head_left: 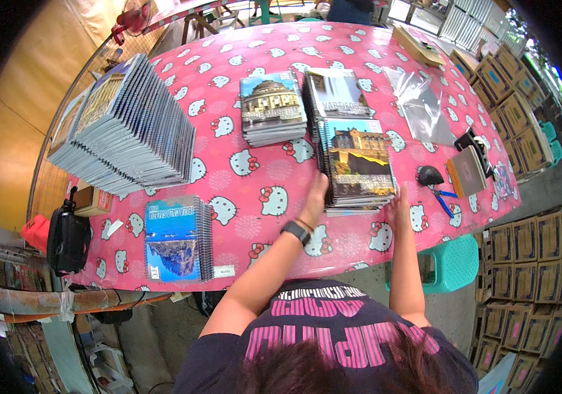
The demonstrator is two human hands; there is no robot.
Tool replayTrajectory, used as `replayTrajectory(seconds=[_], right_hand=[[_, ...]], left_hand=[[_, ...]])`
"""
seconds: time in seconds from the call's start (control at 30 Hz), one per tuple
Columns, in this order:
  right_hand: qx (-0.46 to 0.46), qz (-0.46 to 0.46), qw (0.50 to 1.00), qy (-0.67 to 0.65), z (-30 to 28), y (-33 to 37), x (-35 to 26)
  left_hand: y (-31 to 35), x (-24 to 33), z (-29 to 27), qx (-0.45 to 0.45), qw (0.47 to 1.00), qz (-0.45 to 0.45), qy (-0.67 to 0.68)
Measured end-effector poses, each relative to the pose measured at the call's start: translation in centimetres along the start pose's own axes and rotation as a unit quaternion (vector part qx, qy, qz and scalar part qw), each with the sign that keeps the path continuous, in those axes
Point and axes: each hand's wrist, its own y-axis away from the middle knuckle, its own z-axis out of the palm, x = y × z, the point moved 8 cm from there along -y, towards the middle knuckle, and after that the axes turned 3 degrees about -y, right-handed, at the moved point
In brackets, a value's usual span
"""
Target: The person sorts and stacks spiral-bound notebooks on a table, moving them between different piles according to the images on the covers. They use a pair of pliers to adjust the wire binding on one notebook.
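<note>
A stack of spiral notebooks (359, 164), its top cover showing a castle at dusk, lies on a table with a pink cartoon-cat cloth (261, 190). My left hand (315, 196), a dark watch on that wrist, presses flat against the stack's left edge. On the other side, my right hand (399, 209) is against the stack's near right corner. The stack sits clamped between the two hands. Just behind it lies another notebook stack (337, 92).
A domed-building notebook stack (272, 108), a tall fanned pile (130, 128) and a blue-covered stack (177, 240) lie to the left. Clear plastic bags (419, 105), a black object (430, 175), blue scissors (444, 197), a brown book (468, 171), a teal stool (455, 262) and cardboard boxes (524, 262) are to the right.
</note>
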Motion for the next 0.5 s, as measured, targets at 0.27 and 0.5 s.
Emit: replayTrajectory(seconds=[0.27,0.5], right_hand=[[-0.064,-0.036,0.993,-0.089,-0.1,-2.6,1.2],[-0.024,-0.036,0.997,-0.07,0.3,-2.1,1.7]], left_hand=[[1.6,-1.5,1.2,0.085,0.996,0.015,-0.038],[-0.6,-1.1,-0.6,0.081,0.996,0.012,-0.04]])
